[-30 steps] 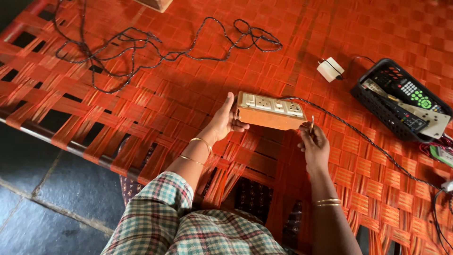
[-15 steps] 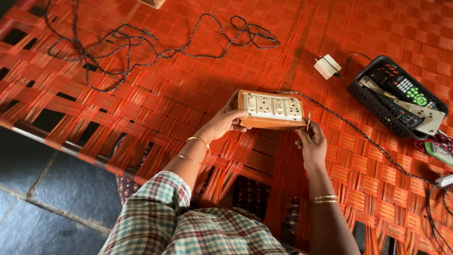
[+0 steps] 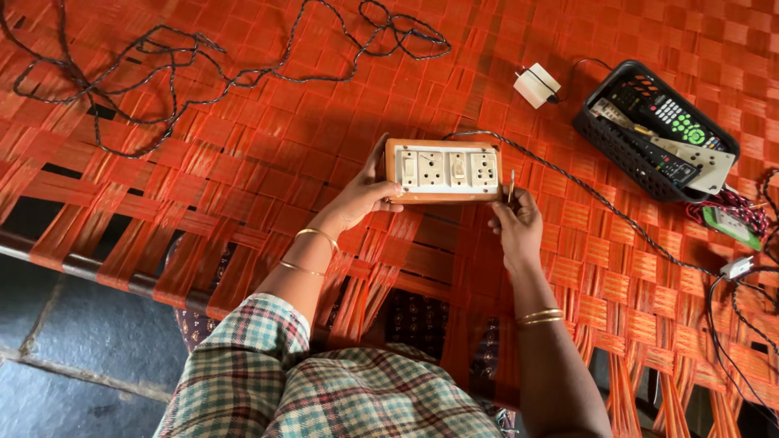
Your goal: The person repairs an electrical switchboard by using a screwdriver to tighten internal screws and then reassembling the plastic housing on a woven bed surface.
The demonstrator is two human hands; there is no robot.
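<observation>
From the head view, the left hand closes its grip on the left end of the wooden switch-and-socket box, held just above the orange woven cot. The right hand, at the box's right end, pinches a thin metal tool upright. To do this well, I judge the left grip should hold the box level while the tool tip is set squarely against the right edge.

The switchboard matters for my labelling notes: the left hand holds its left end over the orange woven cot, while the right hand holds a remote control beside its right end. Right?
Not quite. The head view shows the right hand pinching a thin metal tool, not a remote; the remotes lie in the black basket. The left hand does hold the switchboard over the cot.
</observation>
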